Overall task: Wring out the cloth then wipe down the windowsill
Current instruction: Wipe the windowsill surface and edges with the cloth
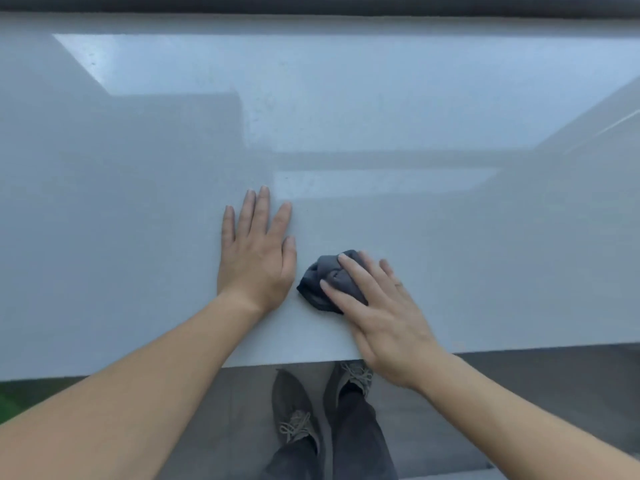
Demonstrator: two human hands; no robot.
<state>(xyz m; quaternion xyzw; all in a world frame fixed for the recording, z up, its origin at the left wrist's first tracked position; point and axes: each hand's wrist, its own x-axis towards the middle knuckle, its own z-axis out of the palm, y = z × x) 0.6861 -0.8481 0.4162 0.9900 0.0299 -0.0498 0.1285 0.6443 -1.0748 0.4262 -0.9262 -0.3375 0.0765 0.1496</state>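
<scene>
The cloth [323, 282] was a small dark grey wad of soft fabric, bunched into folds and creases, and we saw it lying on the windowsill [138, 202] close to the near edge, just right of centre. The sill was a broad, flat, pale grey slab with a smooth, glossy surface that showed light, angular reflections and some faint specks farther back. A dark band [311, 3] ran along its far side. The right hand [384, 317] lay over the cloth's right part, its grip wide open: the fingers [353, 271] were nearly straight and pressed down on the fabric rather than curling round it, and the thumb rested across the wad's near side. We noticed a thin ring [398, 284] on one finger. The left hand [258, 258] lay flat on the bare sill just beside the cloth, palm down, fingers straight and slightly spread, holding nothing and not touching the fabric. Below the sill's edge we saw grey laced shoes [294, 410] on a dark floor [519, 393].
</scene>
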